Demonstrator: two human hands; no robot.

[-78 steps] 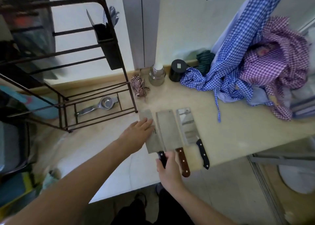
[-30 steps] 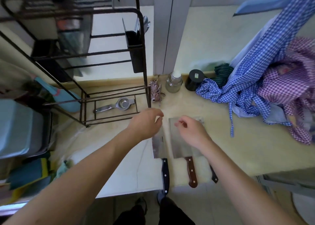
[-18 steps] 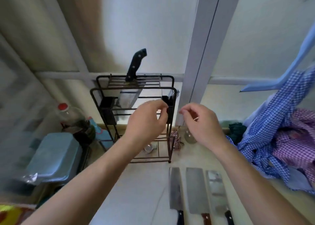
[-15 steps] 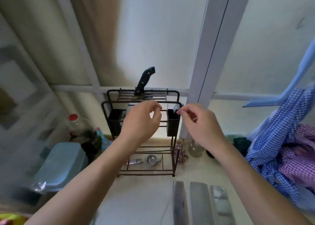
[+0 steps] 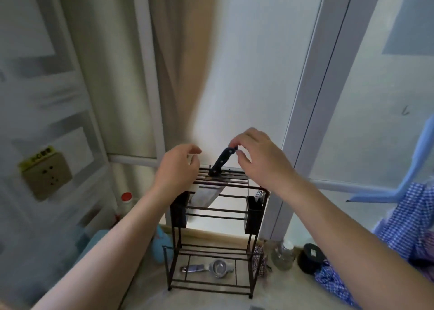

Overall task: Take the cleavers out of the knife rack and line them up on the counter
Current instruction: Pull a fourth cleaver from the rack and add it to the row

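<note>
the last cleaver (image 5: 212, 187) is sitting in the top slots of the knife rack (image 5: 211, 218), its black handle sticking up. the right hand (image 5: 256, 158) is closing loosely around the handle tip, not yet gripping. the left hand (image 5: 179, 168) is hovering half-open, empty, beside the rack top. next likely calls for a firm grasp and an upward pull before laying it on the desk (image 5: 211, 302).

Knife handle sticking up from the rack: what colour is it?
Black, with small pale rivets; the knife handle shows in the head view, at the right hand's fingertips.
</note>
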